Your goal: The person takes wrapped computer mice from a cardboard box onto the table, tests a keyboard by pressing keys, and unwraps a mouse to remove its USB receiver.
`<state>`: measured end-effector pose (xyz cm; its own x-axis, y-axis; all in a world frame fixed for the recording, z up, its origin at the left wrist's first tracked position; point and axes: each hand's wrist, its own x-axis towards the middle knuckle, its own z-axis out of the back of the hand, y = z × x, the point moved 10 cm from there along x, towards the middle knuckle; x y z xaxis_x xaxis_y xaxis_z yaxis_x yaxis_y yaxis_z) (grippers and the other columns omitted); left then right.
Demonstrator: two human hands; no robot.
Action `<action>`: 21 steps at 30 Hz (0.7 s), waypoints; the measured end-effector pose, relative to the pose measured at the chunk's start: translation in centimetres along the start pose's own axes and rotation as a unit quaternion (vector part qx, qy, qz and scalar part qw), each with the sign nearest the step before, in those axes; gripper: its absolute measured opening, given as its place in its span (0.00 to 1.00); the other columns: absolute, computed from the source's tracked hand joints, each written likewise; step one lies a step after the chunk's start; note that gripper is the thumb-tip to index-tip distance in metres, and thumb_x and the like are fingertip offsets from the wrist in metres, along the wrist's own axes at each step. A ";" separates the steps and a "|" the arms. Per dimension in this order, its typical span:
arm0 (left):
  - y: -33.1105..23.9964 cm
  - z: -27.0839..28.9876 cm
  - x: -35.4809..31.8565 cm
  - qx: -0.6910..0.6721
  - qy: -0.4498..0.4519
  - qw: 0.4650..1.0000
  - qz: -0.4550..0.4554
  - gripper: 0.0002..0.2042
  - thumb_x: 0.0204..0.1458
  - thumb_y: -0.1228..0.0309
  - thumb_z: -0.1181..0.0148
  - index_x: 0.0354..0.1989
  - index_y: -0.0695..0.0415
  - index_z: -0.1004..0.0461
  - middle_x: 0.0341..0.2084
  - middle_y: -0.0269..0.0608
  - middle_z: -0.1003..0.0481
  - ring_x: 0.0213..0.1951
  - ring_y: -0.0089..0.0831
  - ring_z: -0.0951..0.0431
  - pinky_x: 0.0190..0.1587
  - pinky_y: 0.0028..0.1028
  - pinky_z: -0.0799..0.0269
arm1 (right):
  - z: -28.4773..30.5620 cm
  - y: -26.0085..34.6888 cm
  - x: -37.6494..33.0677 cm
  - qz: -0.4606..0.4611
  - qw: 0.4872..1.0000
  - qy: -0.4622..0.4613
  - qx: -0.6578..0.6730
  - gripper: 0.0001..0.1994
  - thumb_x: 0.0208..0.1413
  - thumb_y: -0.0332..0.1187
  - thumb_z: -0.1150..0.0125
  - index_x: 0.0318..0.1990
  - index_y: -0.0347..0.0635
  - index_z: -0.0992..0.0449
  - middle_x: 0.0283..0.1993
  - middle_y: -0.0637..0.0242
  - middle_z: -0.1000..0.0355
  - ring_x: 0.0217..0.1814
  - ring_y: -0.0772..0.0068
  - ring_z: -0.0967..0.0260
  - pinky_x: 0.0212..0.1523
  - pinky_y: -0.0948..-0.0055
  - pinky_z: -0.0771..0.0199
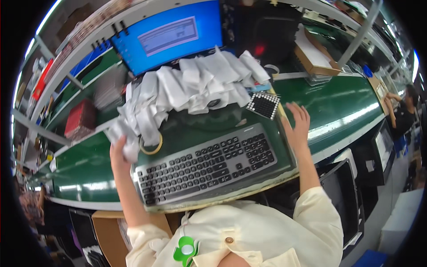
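Observation:
At the left end of a heap of white wrapped packets [189, 82], my left hand [119, 155] is closed on one white wrapped packet [130, 144]. My right hand [297, 126] is held out at the right edge of the desk mat, fingers spread, with nothing in it. Just left of it lies a small black tray dotted with white pieces [264, 105]. Between my arms sits a grey keyboard with black keys [209, 162]. A roll of yellowish tape [151, 144] rests behind the keyboard's left end, beside the packets.
A lit blue monitor [167, 33] stands behind the heap. At the back right is an open cardboard box [318, 53]; a red box [80, 119] lies left. The green bench [329, 111] continues both ways. Another person [402, 111] works at far right.

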<state>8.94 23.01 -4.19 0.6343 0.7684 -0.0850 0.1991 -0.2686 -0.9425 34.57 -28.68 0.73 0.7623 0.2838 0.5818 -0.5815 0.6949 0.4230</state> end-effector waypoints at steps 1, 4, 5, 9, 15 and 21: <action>0.0 0.2 -0.9 -0.042 0.021 0.999 0.019 0.18 0.49 0.72 0.43 0.49 0.63 0.34 0.40 0.41 0.28 0.42 0.30 0.27 0.41 0.29 0.29 | 0.4 -1.8 2.0 0.001 1.000 -0.007 -0.005 0.19 0.49 0.39 0.42 0.50 0.49 0.30 0.52 0.60 0.34 0.58 0.57 0.43 0.58 0.62 0.48; 0.6 2.9 -4.9 -0.093 -0.049 0.992 0.072 0.17 0.51 0.70 0.46 0.49 0.63 0.34 0.42 0.40 0.28 0.42 0.31 0.27 0.45 0.30 0.31 | -4.7 -10.6 6.1 -0.171 0.967 0.051 0.183 0.17 0.49 0.38 0.42 0.47 0.46 0.28 0.41 0.60 0.27 0.44 0.61 0.30 0.46 0.69 0.34; 0.3 4.7 -6.3 -0.087 -0.089 0.990 0.061 0.17 0.52 0.70 0.46 0.50 0.63 0.35 0.43 0.41 0.29 0.44 0.31 0.28 0.47 0.30 0.32 | -7.4 -13.0 6.8 -0.226 0.944 0.082 0.225 0.17 0.49 0.38 0.42 0.46 0.45 0.28 0.38 0.59 0.26 0.40 0.61 0.28 0.43 0.69 0.31; -0.6 5.1 -10.4 -0.049 -0.111 0.990 0.066 0.20 0.53 0.67 0.48 0.53 0.63 0.38 0.46 0.43 0.30 0.46 0.33 0.30 0.49 0.33 0.34 | -15.8 -18.7 9.3 -0.242 0.951 0.171 0.091 0.22 0.45 0.46 0.40 0.47 0.46 0.27 0.39 0.56 0.26 0.43 0.58 0.28 0.46 0.66 0.31; -1.1 7.5 -12.6 -0.010 -0.177 0.983 0.038 0.20 0.53 0.66 0.48 0.52 0.62 0.38 0.45 0.43 0.30 0.46 0.34 0.30 0.49 0.34 0.34 | -21.4 -18.6 11.7 -0.282 0.936 0.208 -0.033 0.26 0.43 0.53 0.39 0.47 0.47 0.26 0.54 0.53 0.38 0.57 0.51 0.43 0.53 0.62 0.36; -0.5 6.0 -13.5 -0.048 -0.199 0.978 0.051 0.20 0.52 0.67 0.46 0.52 0.62 0.37 0.45 0.43 0.30 0.46 0.33 0.30 0.49 0.32 0.33 | -22.8 -18.7 12.7 -0.315 0.922 0.225 0.005 0.25 0.38 0.53 0.35 0.41 0.47 0.23 0.51 0.56 0.35 0.56 0.51 0.44 0.52 0.60 0.38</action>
<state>-4.20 16.22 -4.55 0.3183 0.8946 -0.3137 0.2307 -0.3941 -0.8896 61.63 -22.98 -15.62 0.9892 0.0722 -0.1278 0.0167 0.8098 0.5865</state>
